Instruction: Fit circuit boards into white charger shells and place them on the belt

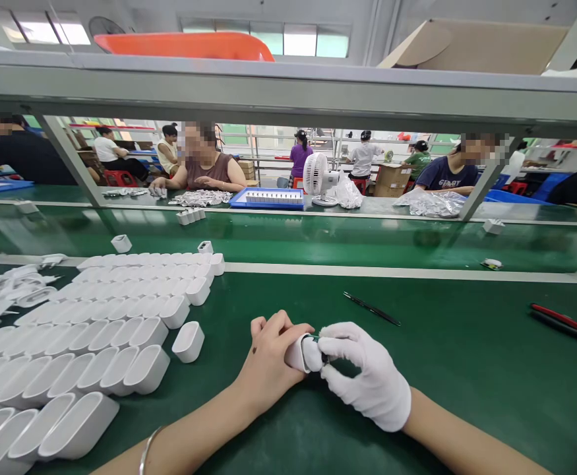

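Bare, with a bracelet at the wrist, my left hand (274,353) is closed round a white plastic housing (296,355) above the green table. My right hand (364,376), in a white glove, pinches a small part at the housing's open end. That part is mostly hidden by the gloved fingers; a bit of green and a dark piece show between the hands. One loose white housing (188,342) stands left of my left hand. Rows of similar open white housings (83,422) fill the left side of the table.
Black tweezers (371,309) lie beyond my right hand, and red-and-black pliers (568,326) at the right edge. White parts (1,297) are piled far left. Behind runs a green belt (288,239) under a shelf frame (288,89); people sit beyond it near a fan (316,177).
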The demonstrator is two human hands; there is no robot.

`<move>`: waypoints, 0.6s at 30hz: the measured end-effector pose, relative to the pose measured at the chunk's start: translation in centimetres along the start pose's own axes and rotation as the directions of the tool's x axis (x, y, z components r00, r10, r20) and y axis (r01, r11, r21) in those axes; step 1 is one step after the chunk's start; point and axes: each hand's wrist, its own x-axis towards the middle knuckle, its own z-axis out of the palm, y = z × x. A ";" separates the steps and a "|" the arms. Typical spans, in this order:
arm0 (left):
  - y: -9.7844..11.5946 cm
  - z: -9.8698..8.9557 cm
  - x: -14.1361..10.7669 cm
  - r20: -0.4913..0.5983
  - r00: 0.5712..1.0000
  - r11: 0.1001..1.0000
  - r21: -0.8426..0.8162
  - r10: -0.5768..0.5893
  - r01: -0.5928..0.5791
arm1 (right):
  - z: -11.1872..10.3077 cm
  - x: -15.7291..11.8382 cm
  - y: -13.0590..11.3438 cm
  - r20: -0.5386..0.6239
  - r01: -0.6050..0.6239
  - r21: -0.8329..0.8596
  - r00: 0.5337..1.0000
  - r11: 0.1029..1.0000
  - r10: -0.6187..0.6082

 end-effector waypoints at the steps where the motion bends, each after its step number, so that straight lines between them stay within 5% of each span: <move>1: 0.0 0.0 0.0 0.001 1.000 1.000 0.002 0.010 -0.010 | 0.1 0.0 0.0 0.005 0.003 -0.001 1.000 1.000 -0.003; 5: 0.0 -0.1 0.2 0.004 1.000 1.000 -0.007 0.024 -0.024 | 0.1 0.0 -0.3 0.041 -0.032 0.022 0.999 0.999 0.031; 8: -0.3 0.1 0.2 0.009 1.000 0.999 -0.033 0.023 -0.023 | 0.0 -0.3 -0.2 0.182 -0.265 0.160 0.955 0.951 0.235; 11: -0.6 0.2 0.0 0.048 0.994 0.994 -0.064 0.097 -0.094 | 0.3 -0.7 0.5 0.337 -0.609 0.463 0.793 0.644 0.507; 14: -0.7 0.5 -0.4 0.119 0.970 0.974 -0.100 0.213 -0.202 | 0.6 -0.7 1.0 0.569 -0.744 0.601 0.655 0.292 0.497; 16: -0.7 0.7 -0.7 0.152 0.967 0.975 -0.128 0.202 -0.183 | 0.6 -0.3 1.0 0.667 -0.784 0.575 0.615 0.234 0.421; 18: -0.6 0.8 -0.9 0.196 0.972 0.973 -0.212 0.129 -0.086 | 0.4 0.3 0.6 0.666 -0.776 0.580 0.627 0.249 0.404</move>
